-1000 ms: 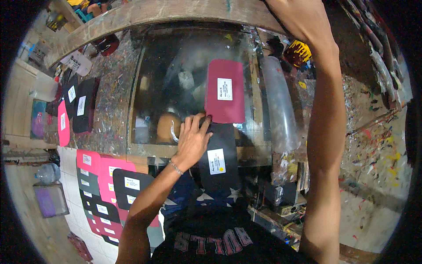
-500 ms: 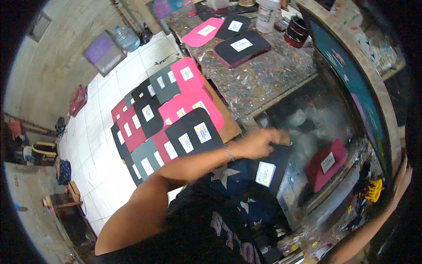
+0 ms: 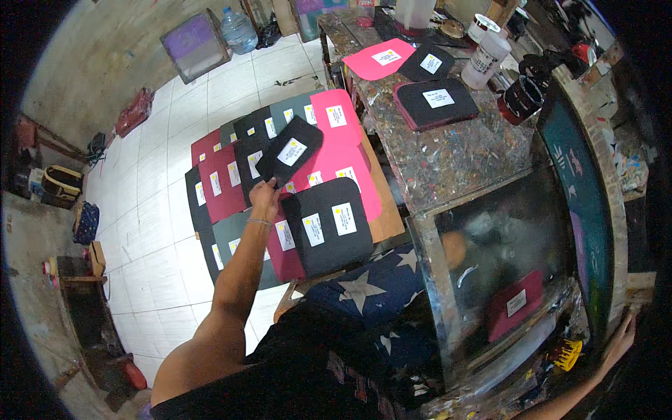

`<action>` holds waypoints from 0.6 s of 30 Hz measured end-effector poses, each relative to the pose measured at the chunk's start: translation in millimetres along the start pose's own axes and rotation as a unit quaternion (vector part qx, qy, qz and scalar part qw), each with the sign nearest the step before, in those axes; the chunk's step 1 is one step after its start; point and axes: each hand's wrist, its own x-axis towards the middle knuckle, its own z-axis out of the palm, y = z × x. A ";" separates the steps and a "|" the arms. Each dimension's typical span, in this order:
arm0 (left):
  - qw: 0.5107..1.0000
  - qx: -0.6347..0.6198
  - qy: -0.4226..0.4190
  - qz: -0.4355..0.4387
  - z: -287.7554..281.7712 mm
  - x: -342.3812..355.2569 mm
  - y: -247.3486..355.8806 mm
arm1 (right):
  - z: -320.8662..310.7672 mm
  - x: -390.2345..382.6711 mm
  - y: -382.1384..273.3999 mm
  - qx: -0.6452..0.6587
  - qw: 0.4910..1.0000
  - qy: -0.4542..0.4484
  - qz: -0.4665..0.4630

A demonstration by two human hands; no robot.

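Observation:
My left hand (image 3: 264, 199) grips the lower corner of a black cut piece (image 3: 291, 149) with a white printed patch. This piece hangs over several laid-out pieces, among them a pink piece (image 3: 339, 115) and a black piece (image 3: 332, 241). At the right edge, my right hand (image 3: 619, 341) is beside the lower corner of a raised printing screen (image 3: 584, 168), fingers stretched out toward its wooden frame. A maroon piece (image 3: 516, 311) with a white patch lies on the dark glassy printing surface (image 3: 490, 245) below the screen.
The paint-stained table (image 3: 448, 157) holds a stack of black and maroon pieces (image 3: 437, 103), a white bottle (image 3: 485, 61) and a dark paint container (image 3: 521, 98). A yellow clip-like object (image 3: 565, 354) lies near my right forearm. A water jug (image 3: 239, 31) stands by the wall.
My left hand has moved left from the printing surface to the laid-out pieces, carrying the black piece. The maroon piece remains on the surface. My view has shifted.

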 end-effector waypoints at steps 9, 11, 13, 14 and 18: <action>0.965 -0.221 0.118 -0.079 -22.6 57.9 -61.7 | 28.6 -8.0 -77.9 0.089 0.995 -0.050 0.016; 0.970 -0.179 0.109 -0.119 66.5 -14.0 -58.2 | -12.3 -40.3 -81.5 0.068 0.996 -0.016 0.061; 0.980 -0.109 0.059 -0.156 86.0 -60.4 -35.3 | -6.7 -42.6 -79.4 0.043 0.998 0.021 0.047; 0.982 -0.075 0.034 -0.168 83.0 -77.6 -30.2 | 2.2 -40.0 -77.3 0.031 0.998 0.035 0.028; 0.920 0.147 -0.354 0.078 115.0 -212.9 -37.2 | 8.4 -33.6 -81.7 -0.003 0.998 0.061 -0.006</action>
